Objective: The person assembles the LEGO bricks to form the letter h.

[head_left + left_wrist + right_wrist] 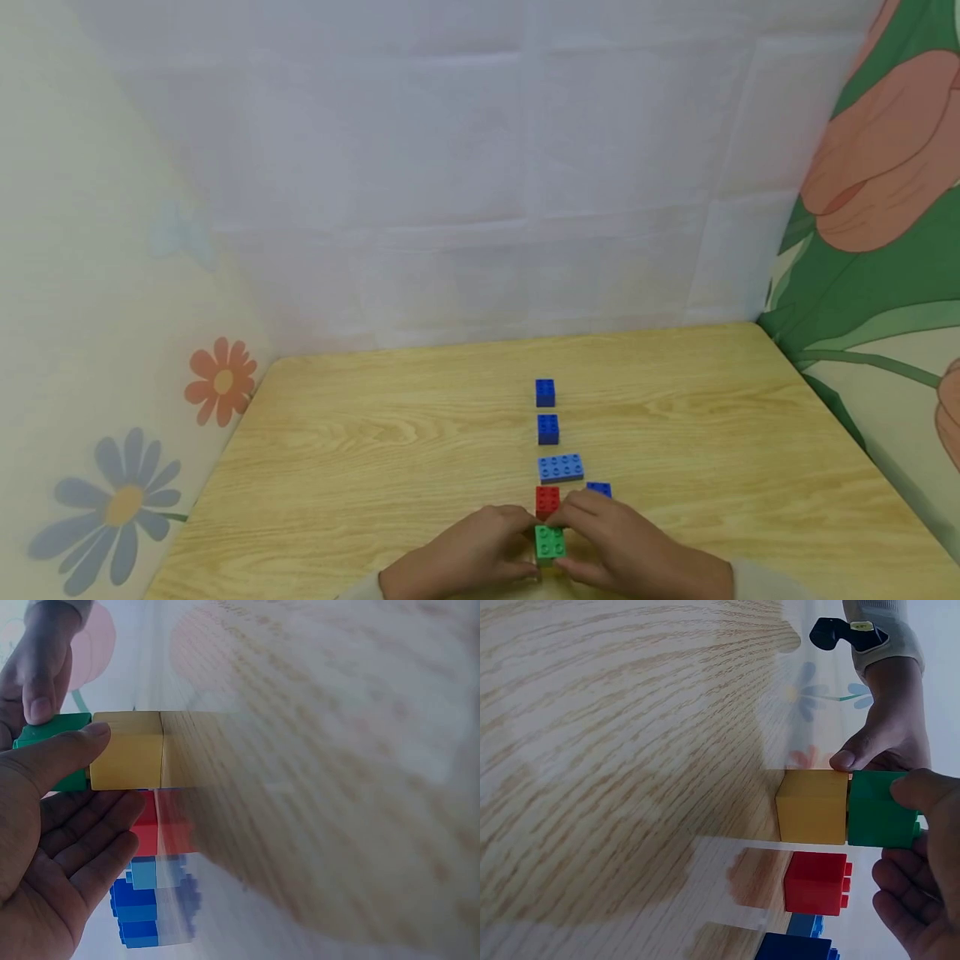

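A green brick (pixel 550 543) sits on top of a yellow brick (pixel 814 806), with a thin dark gap between them in the right wrist view. My left hand (pixel 480 550) holds the yellow brick, its thumb on the near side close to the seam and its fingers at the far side. From the other side, my right hand (pixel 630 537) pinches the green brick between thumb and fingers. Just beyond the pair stands a red brick (pixel 547 500). The yellow brick is hidden under the green one in the head view.
Behind the red brick, a light blue long brick (pixel 561 468) and two dark blue bricks, a nearer one (pixel 548 429) and a farther one (pixel 545 392), stand in line. Another dark blue brick (pixel 598 490) is partly covered by my right hand. All rest on a wooden table (pixel 360 433).
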Available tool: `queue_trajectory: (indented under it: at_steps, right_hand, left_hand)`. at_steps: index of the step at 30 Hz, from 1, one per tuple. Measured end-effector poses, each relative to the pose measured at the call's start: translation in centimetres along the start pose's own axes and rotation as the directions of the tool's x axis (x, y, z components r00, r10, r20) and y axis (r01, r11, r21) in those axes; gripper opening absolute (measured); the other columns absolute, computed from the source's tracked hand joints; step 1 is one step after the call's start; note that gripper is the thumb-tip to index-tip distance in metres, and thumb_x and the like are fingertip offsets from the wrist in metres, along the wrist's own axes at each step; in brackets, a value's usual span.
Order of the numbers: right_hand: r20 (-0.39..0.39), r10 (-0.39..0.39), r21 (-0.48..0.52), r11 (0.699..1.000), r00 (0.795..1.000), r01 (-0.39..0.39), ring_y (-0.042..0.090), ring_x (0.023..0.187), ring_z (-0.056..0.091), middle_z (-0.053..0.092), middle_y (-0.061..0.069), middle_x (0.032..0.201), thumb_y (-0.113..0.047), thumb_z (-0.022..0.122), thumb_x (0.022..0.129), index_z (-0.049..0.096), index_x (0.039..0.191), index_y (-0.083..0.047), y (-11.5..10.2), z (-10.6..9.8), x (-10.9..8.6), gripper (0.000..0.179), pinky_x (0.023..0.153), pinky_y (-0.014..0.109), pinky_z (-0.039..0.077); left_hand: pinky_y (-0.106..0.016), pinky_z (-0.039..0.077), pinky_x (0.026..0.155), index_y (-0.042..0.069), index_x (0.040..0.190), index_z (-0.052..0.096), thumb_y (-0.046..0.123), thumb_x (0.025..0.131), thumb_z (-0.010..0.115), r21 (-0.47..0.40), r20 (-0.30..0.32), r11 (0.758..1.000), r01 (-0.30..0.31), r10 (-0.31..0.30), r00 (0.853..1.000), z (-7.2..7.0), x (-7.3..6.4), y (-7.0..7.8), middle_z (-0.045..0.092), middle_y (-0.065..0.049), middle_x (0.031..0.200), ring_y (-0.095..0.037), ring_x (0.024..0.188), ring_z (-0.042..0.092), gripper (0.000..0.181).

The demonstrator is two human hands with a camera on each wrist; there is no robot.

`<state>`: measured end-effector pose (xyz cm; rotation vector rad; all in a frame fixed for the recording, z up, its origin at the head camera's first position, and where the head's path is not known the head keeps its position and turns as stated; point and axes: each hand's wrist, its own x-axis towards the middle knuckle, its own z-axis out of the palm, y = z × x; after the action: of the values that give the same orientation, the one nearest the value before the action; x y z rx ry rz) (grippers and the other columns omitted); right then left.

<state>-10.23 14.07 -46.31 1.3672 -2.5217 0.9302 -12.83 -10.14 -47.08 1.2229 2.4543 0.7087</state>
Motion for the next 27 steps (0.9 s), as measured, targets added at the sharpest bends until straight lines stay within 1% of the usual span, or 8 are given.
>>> queue_trajectory:
  at_steps: [7,10,15,21,27]
  right_hand:
    - [-0.006,0.000,-0.013,1.000,1.000,0.000,-0.001,0.099,0.054,0.056,-0.017,0.110,-0.035,0.068,0.092,0.059,0.121,-0.023,0.21,0.21,-0.04,0.032,0.082,0.016,0.048]
    - [-0.018,-0.007,-0.015,1.000,1.000,0.007,-0.001,0.100,0.054,0.056,-0.017,0.109,-0.035,0.069,0.092,0.060,0.120,-0.022,0.16,0.27,-0.01,0.032,0.082,0.015,0.048]
    - [-0.017,0.006,-0.011,1.000,1.000,-0.006,-0.001,0.099,0.054,0.057,-0.017,0.108,-0.035,0.069,0.091,0.061,0.118,-0.022,0.11,0.25,0.03,0.031,0.082,0.015,0.048]
    - [0.015,0.041,-0.016,0.999,0.999,-0.041,-0.001,0.099,0.054,0.057,-0.018,0.108,-0.038,0.068,0.092,0.062,0.117,-0.023,0.08,0.18,0.11,0.030,0.082,0.017,0.049]
    - [0.039,0.072,-0.011,0.997,0.997,-0.071,-0.002,0.098,0.055,0.057,-0.019,0.106,-0.040,0.067,0.092,0.063,0.117,-0.023,0.25,0.24,0.26,0.030,0.081,0.016,0.049]
  left_hand:
    - [-0.016,0.050,0.077,0.020,0.122,0.065,0.039,0.087,0.073,-0.007,0.011,1.000,0.027,-0.027,1.000,0.03,0.03,0.00,0.063,0.018,0.107,0.007,0.090,0.055,0.040]
    - [-0.016,0.050,0.078,0.019,0.122,0.065,0.038,0.088,0.072,-0.001,0.005,1.000,0.013,-0.013,1.000,0.00,0.00,-0.02,0.064,0.017,0.107,0.006,0.092,0.056,0.040]
    - [-0.015,0.050,0.078,0.018,0.122,0.065,0.037,0.088,0.072,-0.002,-0.005,1.000,-0.008,0.008,1.000,0.03,0.01,0.01,0.064,0.016,0.108,0.006,0.093,0.057,0.039]
    - [-0.014,0.050,0.077,0.019,0.121,0.065,0.038,0.088,0.072,-0.009,-0.006,1.000,-0.002,0.002,1.000,0.12,-0.06,-0.06,0.064,0.017,0.106,0.007,0.091,0.056,0.039]
    - [-0.015,0.050,0.077,0.018,0.120,0.066,0.037,0.088,0.073,-0.008,-0.002,1.000,0.006,-0.006,1.000,-0.01,-0.02,-0.05,0.063,0.017,0.105,0.007,0.089,0.055,0.038]
